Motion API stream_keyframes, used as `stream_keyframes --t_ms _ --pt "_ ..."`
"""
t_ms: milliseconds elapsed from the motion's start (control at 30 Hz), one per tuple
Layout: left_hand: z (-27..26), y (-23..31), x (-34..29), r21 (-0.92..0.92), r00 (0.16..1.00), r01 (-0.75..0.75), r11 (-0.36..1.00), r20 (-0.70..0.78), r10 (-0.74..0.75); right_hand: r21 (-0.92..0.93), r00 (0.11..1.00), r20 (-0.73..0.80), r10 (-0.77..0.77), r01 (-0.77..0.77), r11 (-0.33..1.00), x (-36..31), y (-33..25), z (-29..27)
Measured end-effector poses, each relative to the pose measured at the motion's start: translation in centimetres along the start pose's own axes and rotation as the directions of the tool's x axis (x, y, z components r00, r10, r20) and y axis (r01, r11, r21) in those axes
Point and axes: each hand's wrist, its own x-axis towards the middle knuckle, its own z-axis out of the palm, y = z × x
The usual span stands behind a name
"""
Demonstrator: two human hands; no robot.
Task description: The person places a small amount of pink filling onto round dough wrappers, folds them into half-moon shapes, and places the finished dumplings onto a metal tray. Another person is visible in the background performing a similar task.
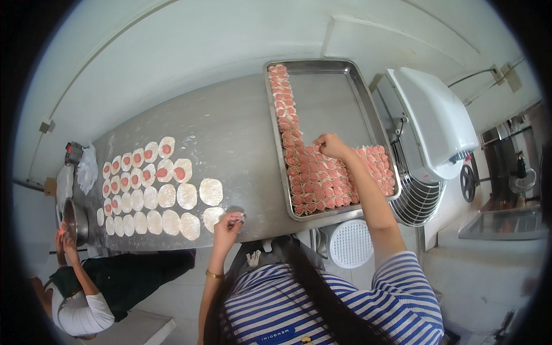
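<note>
Dumplings (322,187), pale-edged and pink-topped, lay in the rectangular silver metal tray (330,100) under your right hand (331,145).
Both hands' fingers curled, your left hand (227,226) beside a white dough round (212,218); whether either gripped anything, I couldn't tell.

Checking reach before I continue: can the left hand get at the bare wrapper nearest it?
Probably yes: the left hand is right beside that bare wrapper, with nothing visible between them.
</note>
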Motion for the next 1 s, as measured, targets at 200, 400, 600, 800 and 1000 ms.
stream_keyframes --t_ms 200,400,600,800,1000 --pt "-1.8 0.8 0.7 0.054 0.998 -0.003 0.999 0.055 0.000 -0.048 0.995 -0.024 0.096 -0.097 0.994 -0.2 -2.2 -0.6" --pt "-4.8 -0.2 1.2 -0.091 0.999 0.036 0.995 -0.017 -0.037 0.068 0.890 -0.406 -0.210 0.259 0.964 5.9 -14.0 3.7" --pt "-9.1 0.4 0.4 -0.170 0.987 0.096 0.981 -0.112 -0.116 0.106 0.888 0.012 -0.460 0.457 0.883 15.5 -25.3 17.9" --pt "-11.9 -1.6 -1.5 -0.261 0.967 0.111 0.959 -0.193 -0.164 -0.166 0.897 0.079 -0.435 0.442 0.882 20.5 -30.5 26.3" --pt "-13.0 -3.2 -1.9 -0.198 0.966 0.100 0.975 -0.216 -0.143 -0.368 0.891 0.112 -0.439 0.448 0.815 19.3 -30.0 25.4"
